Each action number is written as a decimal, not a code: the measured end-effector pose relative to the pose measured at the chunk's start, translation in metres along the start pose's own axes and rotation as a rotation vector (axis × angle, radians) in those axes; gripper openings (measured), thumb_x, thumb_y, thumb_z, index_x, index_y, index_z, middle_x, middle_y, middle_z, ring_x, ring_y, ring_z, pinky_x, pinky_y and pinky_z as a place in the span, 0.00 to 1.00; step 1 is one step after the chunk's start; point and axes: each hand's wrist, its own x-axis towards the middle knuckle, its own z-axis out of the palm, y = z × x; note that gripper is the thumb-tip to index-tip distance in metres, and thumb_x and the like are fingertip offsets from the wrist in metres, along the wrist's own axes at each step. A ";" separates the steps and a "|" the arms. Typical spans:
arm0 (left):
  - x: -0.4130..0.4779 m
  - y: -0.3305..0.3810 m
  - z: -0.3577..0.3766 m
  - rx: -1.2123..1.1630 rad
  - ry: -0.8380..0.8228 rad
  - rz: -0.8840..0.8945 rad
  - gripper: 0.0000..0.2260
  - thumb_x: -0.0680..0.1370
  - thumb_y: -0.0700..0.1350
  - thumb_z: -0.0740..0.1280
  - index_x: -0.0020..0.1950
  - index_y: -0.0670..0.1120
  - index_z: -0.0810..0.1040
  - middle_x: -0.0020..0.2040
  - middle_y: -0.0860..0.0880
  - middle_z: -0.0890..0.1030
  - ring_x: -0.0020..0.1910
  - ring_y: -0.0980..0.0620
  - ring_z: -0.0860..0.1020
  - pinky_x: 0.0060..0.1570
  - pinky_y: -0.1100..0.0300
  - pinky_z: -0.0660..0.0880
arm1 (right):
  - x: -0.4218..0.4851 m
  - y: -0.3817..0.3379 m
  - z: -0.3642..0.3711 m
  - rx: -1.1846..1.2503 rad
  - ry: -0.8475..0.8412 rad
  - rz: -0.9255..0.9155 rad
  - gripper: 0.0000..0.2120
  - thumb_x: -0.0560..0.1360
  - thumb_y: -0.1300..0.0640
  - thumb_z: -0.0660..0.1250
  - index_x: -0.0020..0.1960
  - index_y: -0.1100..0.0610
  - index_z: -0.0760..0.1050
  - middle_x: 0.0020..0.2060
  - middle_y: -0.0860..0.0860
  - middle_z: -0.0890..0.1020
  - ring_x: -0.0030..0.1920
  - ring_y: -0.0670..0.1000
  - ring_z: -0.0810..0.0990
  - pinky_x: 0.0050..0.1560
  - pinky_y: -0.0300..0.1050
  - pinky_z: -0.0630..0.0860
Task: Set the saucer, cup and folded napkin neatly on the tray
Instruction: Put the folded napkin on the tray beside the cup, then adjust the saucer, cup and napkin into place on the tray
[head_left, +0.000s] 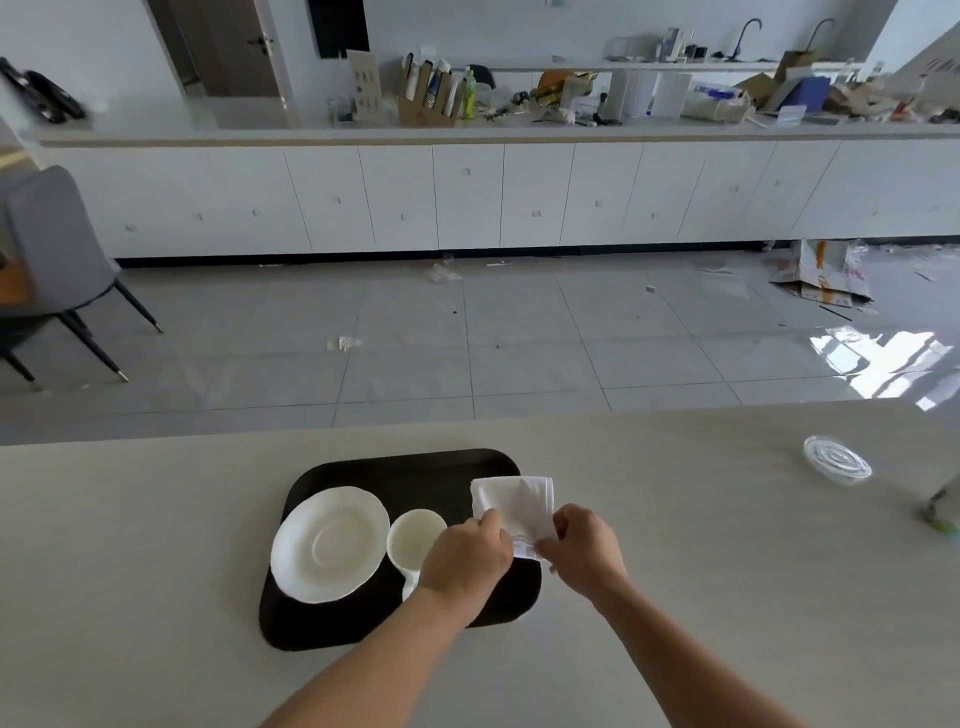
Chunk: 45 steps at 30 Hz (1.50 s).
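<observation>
Both hands pinch the near edge of a folded white napkin (514, 501) over the right side of a dark tray (415, 467) on the bench: left hand (465, 558), right hand (587, 545). It looks light, limp and easily creased, so opposite corners are probably the best hold.

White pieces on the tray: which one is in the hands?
The napkin, pinched by left hand and right hand; saucer and cup lie untouched.
</observation>
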 end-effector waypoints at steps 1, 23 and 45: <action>0.005 -0.004 0.002 -0.003 -0.040 0.008 0.17 0.47 0.36 0.81 0.27 0.45 0.76 0.29 0.48 0.75 0.20 0.53 0.73 0.19 0.63 0.70 | 0.007 -0.003 0.002 -0.004 -0.007 0.001 0.05 0.66 0.60 0.69 0.40 0.60 0.77 0.35 0.57 0.84 0.37 0.59 0.84 0.36 0.52 0.81; 0.036 -0.002 0.025 0.078 -0.240 -0.020 0.09 0.76 0.47 0.67 0.53 0.46 0.79 0.51 0.41 0.81 0.59 0.39 0.72 0.72 0.34 0.49 | 0.040 -0.010 0.031 -0.326 -0.068 0.002 0.14 0.67 0.53 0.69 0.51 0.54 0.73 0.40 0.49 0.79 0.43 0.56 0.79 0.36 0.47 0.75; -0.126 -0.082 0.042 -0.336 0.329 -0.361 0.13 0.73 0.49 0.63 0.54 0.45 0.77 0.55 0.45 0.78 0.59 0.43 0.76 0.62 0.43 0.72 | -0.089 -0.041 0.057 0.071 0.202 -0.394 0.07 0.71 0.60 0.73 0.35 0.53 0.79 0.29 0.47 0.80 0.32 0.49 0.78 0.32 0.40 0.74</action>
